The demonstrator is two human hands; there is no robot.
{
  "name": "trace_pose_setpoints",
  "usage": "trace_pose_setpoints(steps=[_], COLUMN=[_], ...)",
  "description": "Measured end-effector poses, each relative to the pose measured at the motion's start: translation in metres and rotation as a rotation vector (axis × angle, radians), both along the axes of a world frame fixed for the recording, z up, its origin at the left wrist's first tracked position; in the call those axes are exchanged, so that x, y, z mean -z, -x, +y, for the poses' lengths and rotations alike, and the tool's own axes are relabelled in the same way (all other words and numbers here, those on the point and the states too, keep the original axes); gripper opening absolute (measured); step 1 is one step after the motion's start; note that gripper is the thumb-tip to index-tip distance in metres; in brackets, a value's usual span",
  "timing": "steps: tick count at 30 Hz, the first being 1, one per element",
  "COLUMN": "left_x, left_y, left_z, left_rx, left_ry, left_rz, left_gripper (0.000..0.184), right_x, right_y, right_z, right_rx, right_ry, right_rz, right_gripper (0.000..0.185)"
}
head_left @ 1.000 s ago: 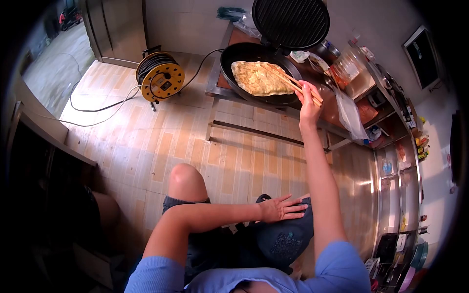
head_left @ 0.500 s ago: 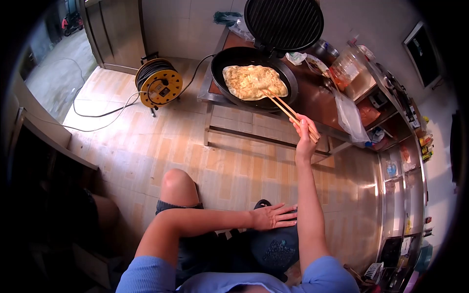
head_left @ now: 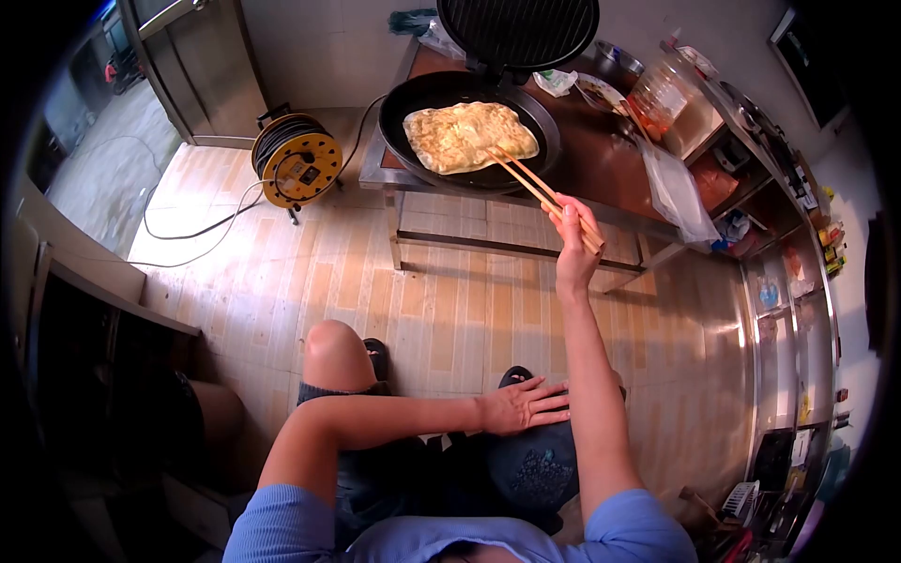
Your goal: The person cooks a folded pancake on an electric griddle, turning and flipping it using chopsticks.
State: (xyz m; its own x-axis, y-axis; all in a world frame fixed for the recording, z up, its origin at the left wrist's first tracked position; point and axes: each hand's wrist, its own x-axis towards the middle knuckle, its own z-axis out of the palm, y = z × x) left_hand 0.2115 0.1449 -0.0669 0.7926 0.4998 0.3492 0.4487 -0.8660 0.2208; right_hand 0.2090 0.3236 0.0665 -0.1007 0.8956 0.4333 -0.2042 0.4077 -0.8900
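My right hand (head_left: 574,228) is closed around a pair of wooden chopsticks (head_left: 527,180). Their tips touch the lower right part of a browned flatbread (head_left: 460,134), roughly rectangular with pale edges. It lies flat in a round black electric griddle (head_left: 546,155), whose ridged lid (head_left: 518,36) stands raised behind it. My left hand (head_left: 527,406) holds nothing and rests with fingers spread on my right thigh, beside the right forearm.
The griddle stands on a metal-framed table (head_left: 601,178). A yellow cable reel (head_left: 302,172) sits on the tiled floor to its left. On the table's right are a plate (head_left: 601,94), a plastic jar (head_left: 659,94) and a plastic bag (head_left: 678,197). Shelves (head_left: 784,328) line the right side.
The view has shifted slightly, so griddle and table appear higher and further left. The chopsticks stay at the flatbread's lower right part, and my left hand keeps resting on the thigh.
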Motion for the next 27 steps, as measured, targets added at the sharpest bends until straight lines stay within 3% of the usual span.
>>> trace_pose_setpoints(steps=[2, 11, 17, 24, 27], left_x=[-0.003, -0.010, -0.007, -0.007, -0.010], left_y=[0.001, 0.007, 0.008, 0.006, 0.007], left_z=[0.000, -0.002, -0.001, 0.000, -0.001], left_rx=[0.001, -0.013, -0.012, -0.007, -0.007], left_ry=[0.024, 0.034, 0.026, 0.031, 0.029], left_rz=[-0.018, -0.022, -0.047, -0.054, -0.055], left_gripper=[0.059, 0.057, 0.056, 0.055, 0.055], right_x=[-0.001, 0.007, -0.010, -0.006, -0.007], right_y=[0.003, 0.004, -0.002, -0.013, -0.014], right_z=[0.001, 0.013, 0.008, 0.016, 0.012], right_rx=[0.006, 0.045, 0.107, 0.087, 0.086], right_ry=[0.011, -0.043, -0.037, -0.086, 0.020], right_rz=[0.076, -0.054, 0.052, -0.167, 0.014], right_gripper=[0.020, 0.018, 0.018, 0.023, 0.023])
